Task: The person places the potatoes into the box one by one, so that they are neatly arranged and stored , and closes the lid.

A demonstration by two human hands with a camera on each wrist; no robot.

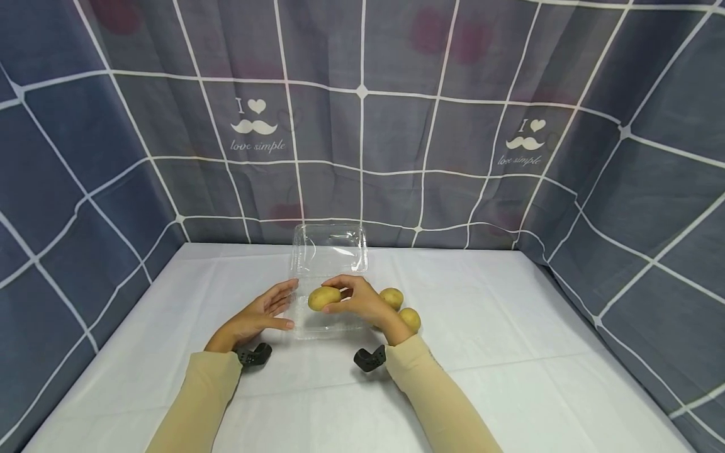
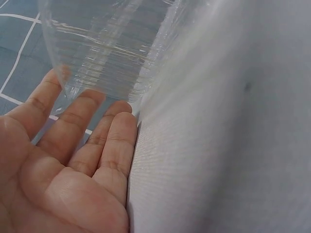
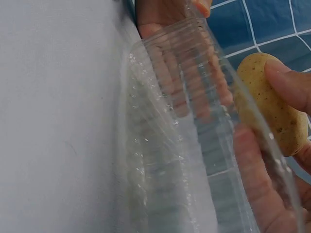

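The right hand (image 1: pixel 365 303) is pinching a potato (image 1: pixel 324 298) over the clear clamshell (image 1: pixel 328 334); the left hand's (image 1: pixel 262 316) fingers are pretty straight, at its left side. Only the right wrist cam gets the potato's speckles, partly through plastic. Just the head view catches more potatoes (image 1: pixel 392 297) to the right, partly blocked by the right wrist.

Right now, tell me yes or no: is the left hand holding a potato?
No, the left hand is empty beside the clear container; the right hand grips one potato.
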